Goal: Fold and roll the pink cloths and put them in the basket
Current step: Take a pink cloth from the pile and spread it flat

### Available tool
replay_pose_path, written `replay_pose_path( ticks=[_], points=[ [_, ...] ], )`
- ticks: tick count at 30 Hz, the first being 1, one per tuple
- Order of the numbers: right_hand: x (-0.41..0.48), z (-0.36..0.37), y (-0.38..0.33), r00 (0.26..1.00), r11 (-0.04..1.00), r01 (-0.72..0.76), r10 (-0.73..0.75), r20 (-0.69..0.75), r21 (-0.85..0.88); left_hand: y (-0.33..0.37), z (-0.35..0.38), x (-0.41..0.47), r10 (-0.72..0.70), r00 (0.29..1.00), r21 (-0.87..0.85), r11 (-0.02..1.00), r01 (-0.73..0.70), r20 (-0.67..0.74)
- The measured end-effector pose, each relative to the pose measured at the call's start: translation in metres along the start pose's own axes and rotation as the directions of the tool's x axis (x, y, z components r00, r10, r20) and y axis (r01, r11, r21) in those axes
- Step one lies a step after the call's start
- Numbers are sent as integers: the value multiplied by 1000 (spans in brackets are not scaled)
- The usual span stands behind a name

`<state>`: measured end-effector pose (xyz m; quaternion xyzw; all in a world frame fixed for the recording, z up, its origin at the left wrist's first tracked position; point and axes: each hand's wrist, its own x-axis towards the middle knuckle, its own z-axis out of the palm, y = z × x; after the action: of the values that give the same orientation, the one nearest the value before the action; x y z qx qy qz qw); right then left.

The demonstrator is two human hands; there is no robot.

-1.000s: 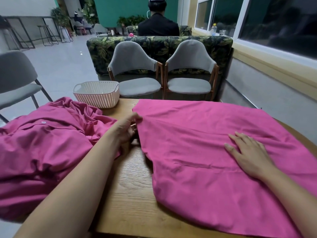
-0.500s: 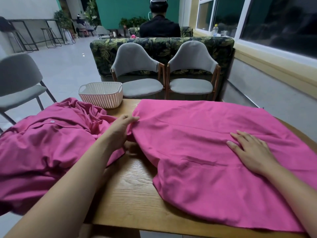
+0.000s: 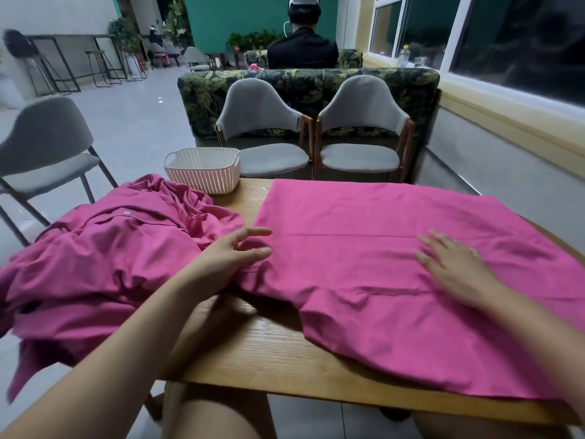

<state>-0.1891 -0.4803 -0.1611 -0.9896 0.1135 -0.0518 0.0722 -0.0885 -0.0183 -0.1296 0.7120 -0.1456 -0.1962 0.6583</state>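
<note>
A pink cloth lies spread over the right part of the wooden table. My left hand rests at the cloth's left edge with fingers extended, thumb under a small bunched fold. My right hand lies flat on the cloth, fingers straight and a little blurred. A crumpled heap of pink cloths with a white button sits at the table's left and hangs over its edge. A white perforated basket stands at the far left of the table, touching that heap; nothing shows inside it.
Two grey chairs stand behind the table in front of a leaf-patterned sofa back. Another grey chair stands at the left. A person in black sits with their back turned beyond the sofa. A wall with windows runs along the right.
My left hand let go of the cloth's left edge and its fingers straightened. The cloth's far edge now lies flatter and squarer. My right hand slid slightly on the cloth.
</note>
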Motion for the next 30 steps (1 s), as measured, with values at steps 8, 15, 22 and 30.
replay_pose_path(
  ticks=[8,15,22,30],
  points=[
    [-10,27,-53,980,982,187,-187,68,2,-3,7,29,89,987,-59,994,-97,-133],
    [52,27,-45,997,998,58,-57,49,-25,0,16,96,122,956,280,959,-45,-266],
    [80,29,-41,998,999,42,-40,46,-34,-14,20,124,22,941,-11,1000,-28,-337],
    [58,28,-29,996,997,60,-58,70,-38,13,10,76,-88,960,137,982,128,-266]
  ],
)
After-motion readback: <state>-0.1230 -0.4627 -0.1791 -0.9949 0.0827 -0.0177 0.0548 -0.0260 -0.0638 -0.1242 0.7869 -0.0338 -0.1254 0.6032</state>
